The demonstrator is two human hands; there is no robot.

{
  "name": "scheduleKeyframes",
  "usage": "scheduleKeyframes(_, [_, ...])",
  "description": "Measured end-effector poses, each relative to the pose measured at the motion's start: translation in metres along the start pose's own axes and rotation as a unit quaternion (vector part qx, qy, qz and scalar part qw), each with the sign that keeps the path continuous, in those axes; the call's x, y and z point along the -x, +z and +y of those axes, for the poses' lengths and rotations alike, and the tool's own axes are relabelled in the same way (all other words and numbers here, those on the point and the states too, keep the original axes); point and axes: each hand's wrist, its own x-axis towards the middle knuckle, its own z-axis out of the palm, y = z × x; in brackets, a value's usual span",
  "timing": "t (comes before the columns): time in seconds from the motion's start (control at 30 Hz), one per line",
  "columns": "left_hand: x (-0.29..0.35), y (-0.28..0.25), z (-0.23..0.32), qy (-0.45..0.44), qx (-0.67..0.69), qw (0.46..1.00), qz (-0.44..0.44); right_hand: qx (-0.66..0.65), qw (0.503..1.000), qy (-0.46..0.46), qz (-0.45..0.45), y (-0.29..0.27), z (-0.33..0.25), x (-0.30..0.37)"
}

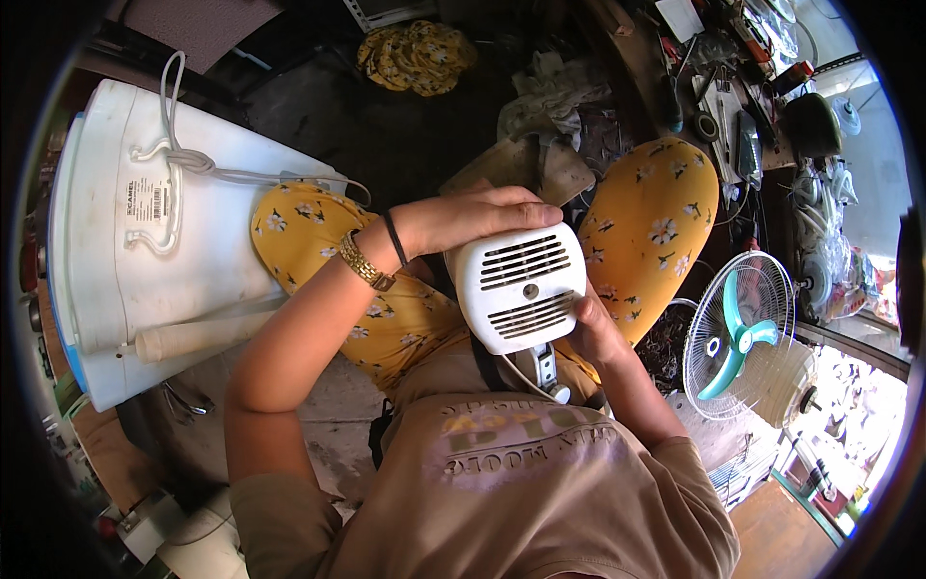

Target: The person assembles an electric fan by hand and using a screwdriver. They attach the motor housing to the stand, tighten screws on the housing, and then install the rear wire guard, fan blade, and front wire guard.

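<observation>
Over my lap, between my knees, is a white fan motor housing (531,280) with two sets of slots and a round hole in the middle of its end. My left hand (482,214) lies across its far upper edge, the thumb along the rim and the other fingers curled out of sight behind. Along the right side my right hand (598,333) grips it, its thumb by the lower slots and its fingers mostly hidden. Below the housing, a metal bracket with a round white knob (559,394) shows near my waist.
To my left lies a large white appliance (222,174) with a looped grey cord (193,162). At the right stands a caged fan with turquoise blades (741,338). A cluttered tool bench (723,106) runs along the upper right. Bundled yellow floral cloth (417,58) sits on the floor ahead.
</observation>
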Motion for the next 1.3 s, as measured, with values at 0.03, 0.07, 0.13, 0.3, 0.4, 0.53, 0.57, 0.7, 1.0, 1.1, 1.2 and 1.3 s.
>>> scheduleKeyframes(0.03, [-0.002, 0.000, 0.000, -0.010, -0.014, 1.000, 0.002, -0.004, 1.000, -0.004, 0.007, 0.002, -0.003, -0.001])
scheduleKeyframes(0.07, [-0.004, 0.000, 0.000, -0.021, -0.028, 0.999, 0.004, -0.007, 1.000, -0.008, 0.015, 0.004, -0.007, -0.003])
scheduleKeyframes(0.13, [-0.008, 0.002, -0.002, -0.026, -0.025, 0.999, 0.002, -0.013, 1.000, -0.010, 0.020, 0.008, -0.014, -0.004])
scheduleKeyframes(0.3, [-0.009, 0.011, -0.010, -0.043, 0.028, 0.999, 0.005, -0.046, 0.997, 0.021, 0.053, 0.005, -0.012, -0.005])
scheduleKeyframes(0.4, [-0.007, 0.016, -0.014, -0.014, 0.094, 0.995, 0.027, -0.033, 0.998, 0.014, 0.042, 0.007, -0.012, -0.006])
scheduleKeyframes(0.53, [-0.003, 0.017, -0.016, 0.037, 0.162, 0.986, -0.019, 0.058, 0.998, -0.035, 0.008, 0.010, -0.022, -0.010])
scheduleKeyframes(0.57, [-0.003, 0.015, -0.021, 0.072, 0.155, 0.985, -0.019, 0.083, 0.995, -0.046, -0.003, 0.011, -0.026, -0.012])
scheduleKeyframes(0.7, [-0.004, 0.017, -0.011, 0.057, 0.115, 0.992, 0.008, 0.089, 0.995, -0.036, -0.007, 0.009, -0.031, -0.008])
scheduleKeyframes(1.0, [-0.004, 0.026, -0.019, 0.042, 0.078, 0.995, 0.039, 0.101, 0.994, -0.002, -0.031, -0.003, -0.035, -0.007])
scheduleKeyframes(1.1, [-0.002, 0.036, -0.033, 0.086, 0.028, 0.994, 0.067, 0.101, 0.994, 0.015, -0.043, -0.007, -0.032, -0.005])
scheduleKeyframes(1.2, [-0.005, 0.040, -0.039, 0.079, 0.122, 0.989, 0.038, 0.079, 0.997, -0.019, 0.008, 0.000, -0.026, -0.003])
scheduleKeyframes(1.3, [-0.010, 0.028, -0.031, 0.075, 0.057, 0.995, 0.043, 0.100, 0.995, -0.017, 0.015, 0.006, -0.043, -0.002])
